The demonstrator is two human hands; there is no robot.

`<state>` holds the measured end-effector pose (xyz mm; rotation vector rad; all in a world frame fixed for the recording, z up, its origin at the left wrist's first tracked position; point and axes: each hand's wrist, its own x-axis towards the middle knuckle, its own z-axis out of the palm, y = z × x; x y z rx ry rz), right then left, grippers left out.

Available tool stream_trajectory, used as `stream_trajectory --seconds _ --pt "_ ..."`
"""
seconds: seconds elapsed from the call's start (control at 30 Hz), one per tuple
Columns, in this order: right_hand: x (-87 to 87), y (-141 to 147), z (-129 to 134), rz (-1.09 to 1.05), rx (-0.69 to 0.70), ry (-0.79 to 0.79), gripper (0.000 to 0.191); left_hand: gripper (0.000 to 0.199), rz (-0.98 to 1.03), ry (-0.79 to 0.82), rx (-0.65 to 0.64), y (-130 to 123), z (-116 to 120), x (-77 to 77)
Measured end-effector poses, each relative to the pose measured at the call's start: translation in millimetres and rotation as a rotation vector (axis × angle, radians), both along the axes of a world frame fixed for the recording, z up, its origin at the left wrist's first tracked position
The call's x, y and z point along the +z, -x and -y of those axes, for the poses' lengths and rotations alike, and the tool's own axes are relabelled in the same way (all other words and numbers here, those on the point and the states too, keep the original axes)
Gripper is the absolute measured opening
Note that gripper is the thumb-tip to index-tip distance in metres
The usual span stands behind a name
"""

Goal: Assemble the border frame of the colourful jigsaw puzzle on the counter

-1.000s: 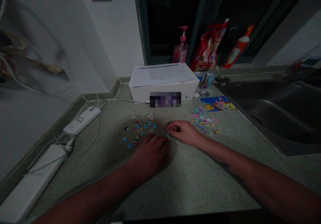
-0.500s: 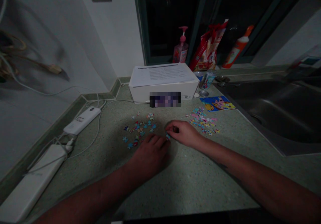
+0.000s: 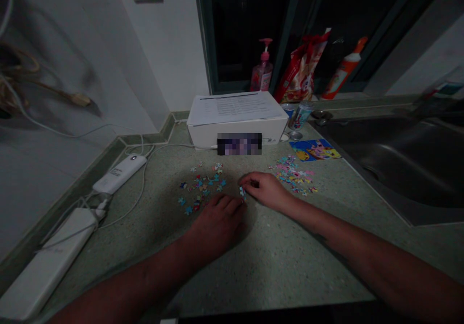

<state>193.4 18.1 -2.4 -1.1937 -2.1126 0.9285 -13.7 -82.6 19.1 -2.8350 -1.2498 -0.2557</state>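
Between my hands, a short strip of jigsaw puzzle pieces (image 3: 242,193) is on the counter, its ends partly covered by fingers. My right hand (image 3: 266,188) is closed in a pinch at the strip's upper end. From the near side, my left hand (image 3: 221,220) has its fingers curled down onto the lower end; its thumb is mostly hidden. Loose jigsaw pieces (image 3: 198,184) lie scattered beyond my left hand, many of them blue. Another cluster of pieces (image 3: 292,175), pink, yellow and blue, lies beyond my right forearm.
A white box (image 3: 203,133) topped with printed paper stands behind the pieces. Right of it are a can (image 3: 301,115) and a colourful cartoon picture card (image 3: 315,150). A metal sink (image 3: 391,159) borders the right. White power strips (image 3: 119,174) with cables run along the left wall.
My right fingers have shifted up slightly, and more of the jigsaw strip shows between the hands. My left hand stays in nearly the same place.
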Motion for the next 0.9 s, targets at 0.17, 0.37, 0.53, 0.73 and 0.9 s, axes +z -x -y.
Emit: stream_trajectory --seconds 0.17,0.37,0.53,0.73,0.9 --pt "1.7 -2.7 -0.6 0.009 -0.001 -0.081 0.025 0.033 0.015 -0.010 -0.013 1.0 -0.3 -0.2" --pt "4.6 -7.6 0.8 0.059 0.041 -0.183 0.029 0.034 0.015 -0.013 -0.018 1.2 -0.8 -0.6" --pt "8.0 -7.8 5.6 0.143 0.131 -0.234 0.032 0.032 0.017 -0.034 -0.025 1.0 -0.3 1.0" --pt "12.1 -7.3 7.7 0.238 0.134 -0.260 0.025 0.029 0.029 -0.030 -0.038 1.0 -0.2 -1.0" --pt "12.2 -7.5 7.0 0.320 0.036 -0.279 0.009 0.030 0.045 -0.035 -0.066 1.8 -0.7 -3.0"
